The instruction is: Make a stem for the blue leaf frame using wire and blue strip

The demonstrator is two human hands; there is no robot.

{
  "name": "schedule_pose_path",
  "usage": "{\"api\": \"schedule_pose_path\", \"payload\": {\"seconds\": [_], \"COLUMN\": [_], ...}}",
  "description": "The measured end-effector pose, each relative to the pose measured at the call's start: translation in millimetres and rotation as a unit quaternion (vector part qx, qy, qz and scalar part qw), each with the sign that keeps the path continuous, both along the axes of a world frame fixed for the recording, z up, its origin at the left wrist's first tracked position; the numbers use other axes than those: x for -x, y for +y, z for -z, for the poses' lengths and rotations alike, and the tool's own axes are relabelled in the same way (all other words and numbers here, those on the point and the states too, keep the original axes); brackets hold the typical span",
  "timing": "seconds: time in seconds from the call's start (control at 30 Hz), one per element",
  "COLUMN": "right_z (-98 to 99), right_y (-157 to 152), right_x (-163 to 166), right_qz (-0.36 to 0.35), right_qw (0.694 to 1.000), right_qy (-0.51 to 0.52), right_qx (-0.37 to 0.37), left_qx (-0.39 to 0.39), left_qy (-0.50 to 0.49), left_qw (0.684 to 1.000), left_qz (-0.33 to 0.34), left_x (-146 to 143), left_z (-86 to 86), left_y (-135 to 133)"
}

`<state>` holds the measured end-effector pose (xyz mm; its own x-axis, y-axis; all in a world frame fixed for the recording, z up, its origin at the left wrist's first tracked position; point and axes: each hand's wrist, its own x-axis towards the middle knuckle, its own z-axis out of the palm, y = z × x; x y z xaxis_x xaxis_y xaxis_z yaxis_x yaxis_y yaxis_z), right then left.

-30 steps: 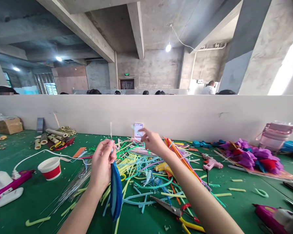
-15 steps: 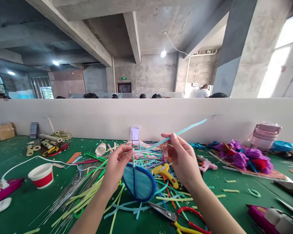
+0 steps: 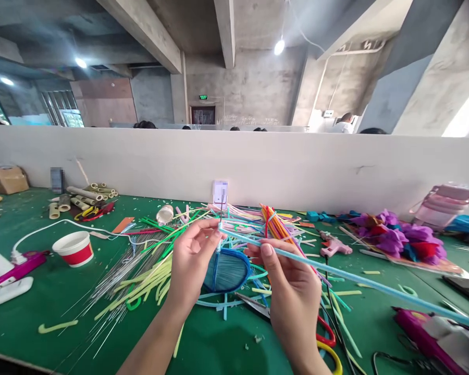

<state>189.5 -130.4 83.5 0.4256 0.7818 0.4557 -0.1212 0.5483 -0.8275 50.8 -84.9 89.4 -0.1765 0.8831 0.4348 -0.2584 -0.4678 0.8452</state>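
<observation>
My left hand (image 3: 190,260) pinches the wire stem at the top of a blue leaf-shaped piece (image 3: 226,270), which hangs just above the green table (image 3: 42,307). My right hand (image 3: 289,291) grips a long light-blue pipe cleaner (image 3: 359,282). Its left end touches the stem by my left fingertips, and its length runs off to the lower right. Beneath both hands lies a heap of coloured pipe cleaners (image 3: 203,234).
Scissors (image 3: 258,306) lie under my right hand. A red-and-white cup (image 3: 75,248), thin wires (image 3: 117,284) and a pink glue gun (image 3: 11,263) are to the left. Purple flowers (image 3: 402,242) and another glue gun (image 3: 433,328) sit right. A white partition (image 3: 297,166) backs the table.
My right hand picked a light-blue pipe cleaner from the heap and brought its end to the stem, swinging it from pointing up-right to down-right. The blue leaf turned flat-on.
</observation>
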Motion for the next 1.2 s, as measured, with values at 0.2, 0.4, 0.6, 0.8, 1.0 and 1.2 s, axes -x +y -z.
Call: {"api": "schedule_pose_path", "payload": {"seconds": [0.2, 0.4, 0.6, 0.8, 1.0, 1.2], "right_z": [-0.6, 1.4, 3.0, 8.0, 6.4, -5.9], "right_y": [3.2, 1.5, -1.7, -2.3, -0.8, -1.2], "right_x": [-1.2, 1.3, 3.7, 1.5, -9.5, -18.9], "right_qz": [0.01, 0.002, 0.021, 0.01, -0.01, -0.031], "right_qw": [1.0, 1.0, 1.0, 0.999, 0.999, 0.997], "right_qy": [0.001, 0.018, 0.016, 0.033, 0.041, 0.058], "right_qx": [0.005, 0.01, 0.01, 0.017, 0.025, 0.027], "left_qx": [0.012, 0.005, 0.019, 0.002, 0.006, 0.018], "left_qy": [-0.015, -0.007, -0.026, -0.021, -0.017, -0.002], "left_qw": [1.0, 1.0, 0.999, 1.0, 0.999, 0.998], "left_qz": [-0.001, 0.013, 0.017, 0.006, 0.05, 0.059], "left_x": [-4.2, -5.1, -6.1, -7.3, -5.9, -5.9], "left_z": [-2.5, 1.8, 4.8, 3.0, 2.1, 4.2], "left_y": [-7.9, -10.7, -13.3, -13.2, -14.6, -15.5]}}
